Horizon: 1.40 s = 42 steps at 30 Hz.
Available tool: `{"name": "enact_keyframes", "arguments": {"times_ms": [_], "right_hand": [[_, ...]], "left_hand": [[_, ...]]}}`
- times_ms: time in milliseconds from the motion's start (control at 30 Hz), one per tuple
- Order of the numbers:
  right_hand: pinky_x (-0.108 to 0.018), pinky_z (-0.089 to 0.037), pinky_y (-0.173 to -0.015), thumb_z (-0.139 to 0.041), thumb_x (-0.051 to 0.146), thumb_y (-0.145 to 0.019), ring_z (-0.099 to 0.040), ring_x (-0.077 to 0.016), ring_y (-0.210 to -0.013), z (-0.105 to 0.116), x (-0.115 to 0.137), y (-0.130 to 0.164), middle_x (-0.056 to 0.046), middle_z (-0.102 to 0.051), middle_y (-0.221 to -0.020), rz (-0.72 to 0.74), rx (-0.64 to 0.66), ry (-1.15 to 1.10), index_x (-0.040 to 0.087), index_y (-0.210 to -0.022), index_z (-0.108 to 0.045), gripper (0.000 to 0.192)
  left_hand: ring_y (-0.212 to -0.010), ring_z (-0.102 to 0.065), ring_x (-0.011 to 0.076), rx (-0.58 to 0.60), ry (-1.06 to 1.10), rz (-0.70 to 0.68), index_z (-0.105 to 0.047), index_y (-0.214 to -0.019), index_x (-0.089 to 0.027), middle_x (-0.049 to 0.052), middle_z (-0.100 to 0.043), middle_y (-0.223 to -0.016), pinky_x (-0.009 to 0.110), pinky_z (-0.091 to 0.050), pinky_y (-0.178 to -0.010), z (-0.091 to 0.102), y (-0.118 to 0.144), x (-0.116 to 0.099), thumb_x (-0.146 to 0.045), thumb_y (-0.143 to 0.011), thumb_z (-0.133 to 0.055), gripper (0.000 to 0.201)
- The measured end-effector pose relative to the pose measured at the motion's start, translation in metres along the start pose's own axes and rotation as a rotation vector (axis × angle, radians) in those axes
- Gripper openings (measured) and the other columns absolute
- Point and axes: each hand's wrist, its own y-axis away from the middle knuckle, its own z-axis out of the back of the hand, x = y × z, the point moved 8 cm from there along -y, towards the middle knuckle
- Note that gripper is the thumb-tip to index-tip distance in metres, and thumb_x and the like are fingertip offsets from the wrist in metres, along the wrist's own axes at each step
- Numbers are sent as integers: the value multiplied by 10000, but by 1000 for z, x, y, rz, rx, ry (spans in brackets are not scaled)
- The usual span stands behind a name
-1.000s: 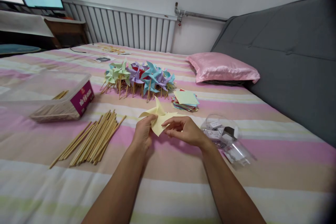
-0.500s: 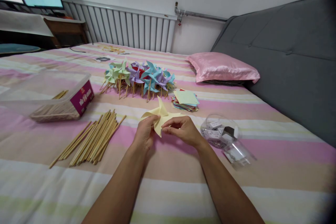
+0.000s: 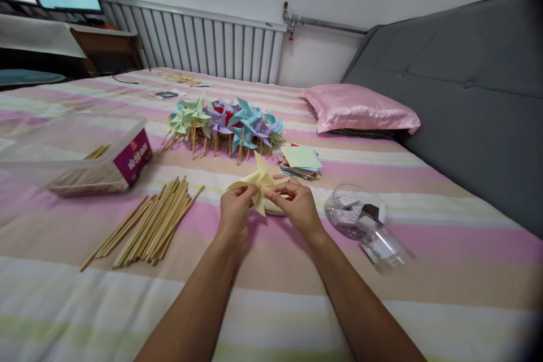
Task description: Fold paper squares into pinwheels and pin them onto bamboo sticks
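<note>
Between both hands is a pale yellow paper pinwheel, its blades curled and pointing outward. My left hand pinches it at the left near the centre. My right hand grips its right side with thumb and fingers, and the fingertips partly cover the paper. Below the pinwheel, a small stack of paper shows in part behind my right fingers. To the left of my hands lies a loose pile of thin wooden sticks.
Behind the hands stand several finished pinwheels on sticks. Square coloured papers are stacked beside them. A plastic tub holding sticks is at left; a round clear container and small clear box at right. A pink pillow lies farther back.
My right hand has moved up and its fingers now hold the pinwheel's right blade near the centre. The pinwheel has risen slightly, and the small paper stack beneath has come into sight.
</note>
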Motion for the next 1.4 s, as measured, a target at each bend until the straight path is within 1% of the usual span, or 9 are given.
{"name": "enact_keyframes", "arguments": {"times_ms": [67,133,400,467,633,867,1100,1267,1400], "right_hand": [[-267,-487,-727,-676,372,-710,-520,-228,-1096,2,2,0,-89,-632,-955,26,-38,23,194,-711,-712,181],[-299,-475,-794,-669,369,-720,-524,-226,-1092,5,2,1,-76,-643,-884,34,-71,37,200,-702,-711,175],[-332,-464,-820,-674,380,-712,-546,-228,-1056,11,1,1,-79,-655,-872,5,-137,63,192,-687,-706,192],[-329,-468,-805,-668,392,-715,-550,-227,-1046,12,2,1,-80,-655,-875,-4,-142,65,192,-690,-707,206],[-300,-490,-687,-652,399,-720,-554,-241,-1028,13,-3,2,-85,-658,-887,-37,-150,52,185,-711,-717,224],[-283,-482,-574,-682,441,-666,-604,-215,-808,14,-13,2,-70,-679,-811,-138,-155,31,175,-735,-735,280],[-262,-459,-547,-717,434,-622,-594,-168,-653,13,-15,1,-45,-688,-693,-197,-135,-31,163,-698,-734,283],[-254,-454,-561,-715,419,-635,-579,-142,-615,10,-12,1,-41,-692,-711,-189,-103,-80,155,-686,-725,269],[-244,-448,-554,-711,399,-654,-572,-130,-595,8,-8,1,-48,-691,-740,-150,-83,-101,149,-709,-716,256]], "left_hand": [[-525,-522,94,-1,-16,-9,-643,-601,-116,-2,-593,-555,200,-404,-517,0,0,1,-196,-527,-718,133],[-537,-531,101,2,-24,-17,-649,-610,-117,0,-597,-562,206,-413,-526,0,0,1,-212,-529,-728,148],[-548,-543,115,-13,-100,-56,-687,-625,-113,14,-630,-574,214,-411,-528,-2,3,-3,-228,-515,-752,172],[-553,-544,119,-4,-130,-71,-703,-640,-108,18,-641,-583,219,-412,-539,-3,3,-4,-233,-514,-758,186],[-552,-532,121,-4,-197,-104,-721,-639,-110,14,-645,-574,226,-408,-552,-3,3,-6,-254,-522,-766,190],[-547,-529,121,6,-222,-139,-732,-639,-121,19,-653,-570,221,-391,-544,-4,3,-6,-269,-513,-784,202],[-529,-512,110,40,-238,-129,-709,-593,-117,14,-635,-550,211,-374,-519,-7,5,-7,-280,-537,-769,182],[-537,-514,103,48,-165,-107,-684,-592,-115,6,-619,-555,203,-378,-523,-6,3,-5,-258,-524,-770,180],[-525,-509,98,21,-118,-70,-662,-572,-115,0,-598,-536,200,-378,-515,-3,0,-2,-232,-539,-744,146]]}}
